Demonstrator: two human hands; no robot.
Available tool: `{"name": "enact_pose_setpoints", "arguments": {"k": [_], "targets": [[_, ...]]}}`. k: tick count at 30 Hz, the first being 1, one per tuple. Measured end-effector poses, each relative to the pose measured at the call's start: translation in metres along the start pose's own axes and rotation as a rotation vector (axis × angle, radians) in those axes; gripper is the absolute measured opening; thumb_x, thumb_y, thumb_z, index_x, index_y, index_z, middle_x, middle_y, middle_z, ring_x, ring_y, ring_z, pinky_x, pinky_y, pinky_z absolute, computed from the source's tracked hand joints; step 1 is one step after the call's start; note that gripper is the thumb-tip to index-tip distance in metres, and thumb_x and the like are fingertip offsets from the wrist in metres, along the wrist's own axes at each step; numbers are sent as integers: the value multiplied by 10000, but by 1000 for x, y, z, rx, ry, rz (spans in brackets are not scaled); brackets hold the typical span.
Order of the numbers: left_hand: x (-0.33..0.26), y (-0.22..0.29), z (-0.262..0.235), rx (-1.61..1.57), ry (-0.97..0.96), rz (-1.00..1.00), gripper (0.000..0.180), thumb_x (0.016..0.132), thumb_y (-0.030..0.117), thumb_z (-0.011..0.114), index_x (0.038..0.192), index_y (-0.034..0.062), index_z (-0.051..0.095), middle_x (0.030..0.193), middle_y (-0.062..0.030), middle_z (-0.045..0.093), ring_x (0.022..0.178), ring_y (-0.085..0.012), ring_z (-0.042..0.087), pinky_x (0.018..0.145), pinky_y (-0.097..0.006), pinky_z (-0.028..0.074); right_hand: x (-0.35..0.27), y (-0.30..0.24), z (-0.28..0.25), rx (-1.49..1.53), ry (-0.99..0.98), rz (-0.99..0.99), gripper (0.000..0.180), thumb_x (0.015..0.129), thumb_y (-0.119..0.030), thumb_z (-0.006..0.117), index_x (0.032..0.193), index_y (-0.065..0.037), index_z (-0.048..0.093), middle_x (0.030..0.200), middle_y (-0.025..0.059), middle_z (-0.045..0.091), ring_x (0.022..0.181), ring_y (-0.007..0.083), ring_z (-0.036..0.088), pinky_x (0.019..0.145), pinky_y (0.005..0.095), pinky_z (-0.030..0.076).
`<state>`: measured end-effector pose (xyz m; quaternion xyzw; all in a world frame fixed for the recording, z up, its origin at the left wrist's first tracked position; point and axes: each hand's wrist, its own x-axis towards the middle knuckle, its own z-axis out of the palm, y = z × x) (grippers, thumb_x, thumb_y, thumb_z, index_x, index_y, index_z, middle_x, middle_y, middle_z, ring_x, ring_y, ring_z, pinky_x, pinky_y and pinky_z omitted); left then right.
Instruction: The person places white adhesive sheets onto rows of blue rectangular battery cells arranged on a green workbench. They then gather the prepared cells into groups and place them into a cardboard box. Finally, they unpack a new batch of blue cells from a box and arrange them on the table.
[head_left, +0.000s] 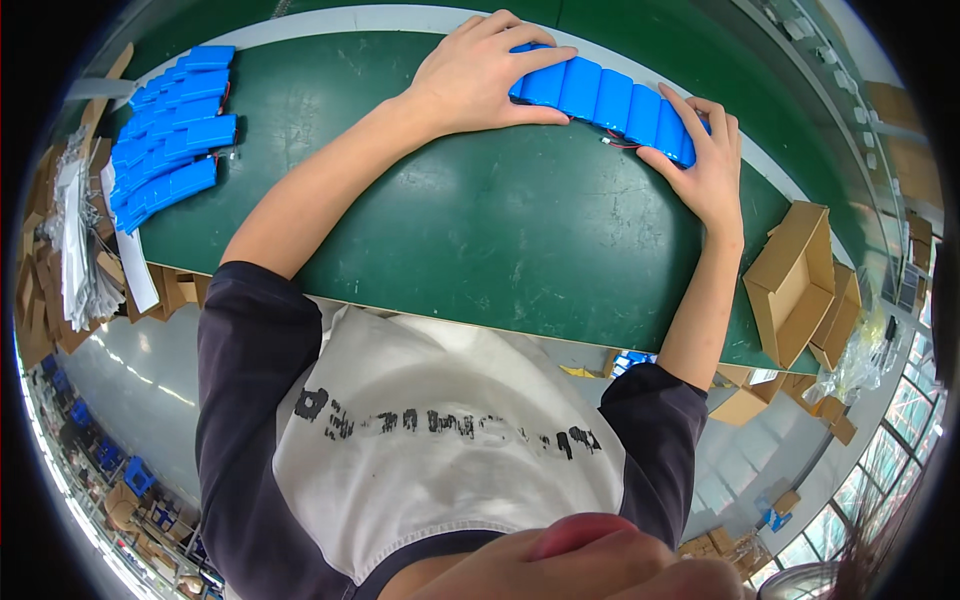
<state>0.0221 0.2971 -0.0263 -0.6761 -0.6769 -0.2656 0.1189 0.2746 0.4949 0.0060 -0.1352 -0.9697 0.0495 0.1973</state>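
Observation:
A row of blue shrink-wrapped battery packs [612, 98] lies at the far side of the green table. Around its left end my left hand [487, 75] is closed, thumb on the near side and fingers over the far side. My right hand [702, 150] grips the right end the same way, its thumb against the near edge. Thin red and black wires with a small white connector [608, 142] stick out from the near side of the row. The undersides of the packs are hidden.
Stacked blue battery packs [175, 130] stand at the table's left end. Open cardboard boxes [790, 280] sit at the right end, with clear plastic bags [868, 345] beside them. More flattened cardboard and plastic wrap [75, 250] are off the left edge. A pale strip borders the far side.

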Motion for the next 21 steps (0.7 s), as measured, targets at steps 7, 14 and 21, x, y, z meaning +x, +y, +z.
{"name": "enact_pose_setpoints", "arguments": {"k": [7, 14, 21], "targets": [[-9, 0, 5, -47, 50, 40, 625, 823, 560, 777, 1339, 223, 670, 1276, -59, 651, 1185, -306, 597, 1055, -495, 452, 3, -3, -5, 7, -13, -27, 655, 740, -492, 854, 1312, -204, 714, 1145, 71, 609, 1076, 301, 558, 960, 439, 455], [-35, -22, -51, 187, 192, 5, 506, 919, 506, 711, 1314, 194, 662, 1297, -85, 644, 1243, -292, 581, 1154, -544, 378, -2, -12, -14, -111, 150, -109, 613, 918, -515, 654, 1421, -164, 639, 1284, 137, 588, 1240, 377, 485, 1118, 538, 330], [-184, -74, -168, 797, 203, -756, 695, 871, 525, 724, 1424, 129, 580, 1447, -142, 554, 1396, -337, 475, 1182, -605, 304, 3, -63, -4, 8, 202, -341, 560, 1003, -524, 549, 1349, -103, 682, 1246, 132, 590, 1228, 341, 482, 1131, 551, 328]]}}
